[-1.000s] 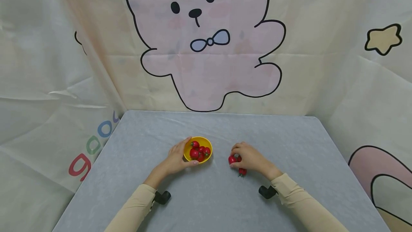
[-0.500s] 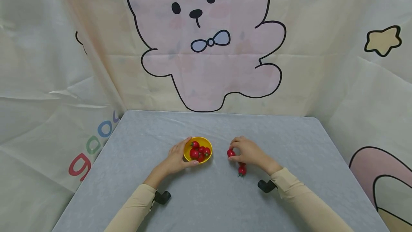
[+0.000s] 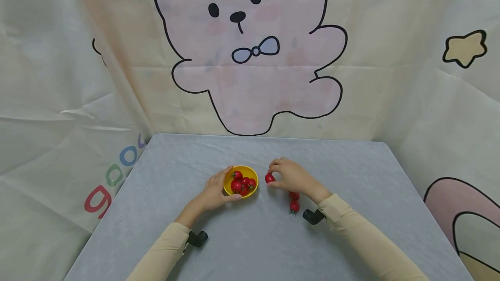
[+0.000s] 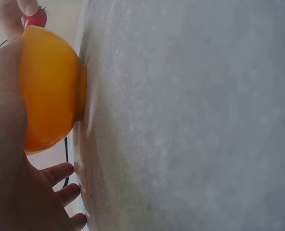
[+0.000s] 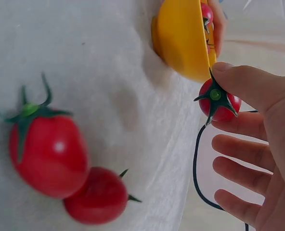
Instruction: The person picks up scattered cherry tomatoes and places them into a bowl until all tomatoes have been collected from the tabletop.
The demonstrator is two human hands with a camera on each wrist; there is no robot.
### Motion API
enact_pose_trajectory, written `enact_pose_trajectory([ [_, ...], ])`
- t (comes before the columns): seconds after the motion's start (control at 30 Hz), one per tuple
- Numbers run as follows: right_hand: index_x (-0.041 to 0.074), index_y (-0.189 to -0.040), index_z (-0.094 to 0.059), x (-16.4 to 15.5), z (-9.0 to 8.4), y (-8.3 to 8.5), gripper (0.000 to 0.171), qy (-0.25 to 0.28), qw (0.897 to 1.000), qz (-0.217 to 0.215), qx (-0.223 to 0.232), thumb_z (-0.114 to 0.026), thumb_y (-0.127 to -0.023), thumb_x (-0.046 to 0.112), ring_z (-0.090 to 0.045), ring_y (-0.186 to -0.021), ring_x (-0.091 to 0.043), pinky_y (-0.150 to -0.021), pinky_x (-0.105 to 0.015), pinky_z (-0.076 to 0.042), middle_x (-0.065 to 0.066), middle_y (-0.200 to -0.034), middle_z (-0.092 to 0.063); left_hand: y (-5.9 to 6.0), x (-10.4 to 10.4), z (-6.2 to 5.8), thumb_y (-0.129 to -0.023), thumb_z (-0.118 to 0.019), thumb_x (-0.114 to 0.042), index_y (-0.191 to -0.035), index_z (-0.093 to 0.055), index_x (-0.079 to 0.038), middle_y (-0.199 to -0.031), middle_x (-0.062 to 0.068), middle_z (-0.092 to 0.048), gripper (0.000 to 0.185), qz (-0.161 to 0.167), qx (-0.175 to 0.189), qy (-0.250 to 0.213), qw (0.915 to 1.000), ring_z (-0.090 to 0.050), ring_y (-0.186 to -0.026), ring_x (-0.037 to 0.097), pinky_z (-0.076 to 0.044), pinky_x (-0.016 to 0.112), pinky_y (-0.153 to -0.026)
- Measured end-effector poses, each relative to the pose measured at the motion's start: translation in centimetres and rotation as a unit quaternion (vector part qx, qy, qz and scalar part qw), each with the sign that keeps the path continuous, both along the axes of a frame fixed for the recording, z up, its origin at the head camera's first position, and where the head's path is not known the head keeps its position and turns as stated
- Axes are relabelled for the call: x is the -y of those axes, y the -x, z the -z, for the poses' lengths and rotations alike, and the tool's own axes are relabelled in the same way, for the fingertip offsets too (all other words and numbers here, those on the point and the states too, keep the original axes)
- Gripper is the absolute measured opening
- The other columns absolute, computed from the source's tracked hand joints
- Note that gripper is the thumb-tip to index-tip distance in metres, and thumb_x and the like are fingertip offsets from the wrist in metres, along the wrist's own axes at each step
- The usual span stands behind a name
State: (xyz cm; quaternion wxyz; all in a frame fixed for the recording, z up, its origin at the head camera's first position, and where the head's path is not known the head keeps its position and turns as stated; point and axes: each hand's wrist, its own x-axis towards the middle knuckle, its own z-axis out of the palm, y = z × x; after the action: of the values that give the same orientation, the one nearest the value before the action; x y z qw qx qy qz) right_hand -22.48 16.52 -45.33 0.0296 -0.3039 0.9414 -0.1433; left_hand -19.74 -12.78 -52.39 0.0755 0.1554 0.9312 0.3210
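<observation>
Right hand [image 3: 291, 177] pinches a cherry tomato [image 3: 269, 178] just right of the yellow bowl [image 3: 250, 171], which the left hand [image 3: 212, 192] cups; risk: the light fingertip pinch slips, or the tomato clips the rim and rolls off.

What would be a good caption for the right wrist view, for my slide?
Right hand pinches a tomato beside the yellow bowl; two tomatoes lie on the table.

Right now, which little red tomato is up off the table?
The small red cherry tomato pinched in the right hand, beside the yellow bowl. The two other loose tomatoes lie on the grey table; the rest sit in the bowl.
</observation>
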Motion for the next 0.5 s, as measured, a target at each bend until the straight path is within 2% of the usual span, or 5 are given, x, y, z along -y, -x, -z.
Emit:
enact_pose_trajectory([
  [0.37, 0.016, -0.106, -0.074, 2.4, -0.6, 1.1, 0.035, 0.009, 0.999, -0.044, -0.027, -0.076, -0.084, 0.044, -0.060, -0.113, -0.023, -0.100, -0.041, -0.053, -0.003, -0.120, -0.068, 0.1, 0.1, 0.3, -0.078, -0.072, -0.063, -0.159, -0.019, -0.023, -0.162, 0.008, -0.031, 0.104, 0.001, -0.004, 0.006, 1.0000, -0.029, -0.148, 0.037, -0.019, 0.065, -0.119],
  [0.5, 0.017, -0.107, -0.074, 3.2, -0.7, 1.2, 0.036, 0.004, 0.999, -0.046, -0.026, -0.076, -0.084, 0.045, -0.060, -0.112, -0.022, -0.099, -0.039, -0.054, -0.003, -0.121, -0.067, 0.1, 0.2, 0.3, -0.079, -0.072, -0.063, -0.159, -0.018, -0.022, -0.162, 0.008, -0.032, 0.104, 0.006, -0.007, 0.006, 0.9999, -0.029, -0.148, 0.037, -0.019, 0.064, -0.120],
])
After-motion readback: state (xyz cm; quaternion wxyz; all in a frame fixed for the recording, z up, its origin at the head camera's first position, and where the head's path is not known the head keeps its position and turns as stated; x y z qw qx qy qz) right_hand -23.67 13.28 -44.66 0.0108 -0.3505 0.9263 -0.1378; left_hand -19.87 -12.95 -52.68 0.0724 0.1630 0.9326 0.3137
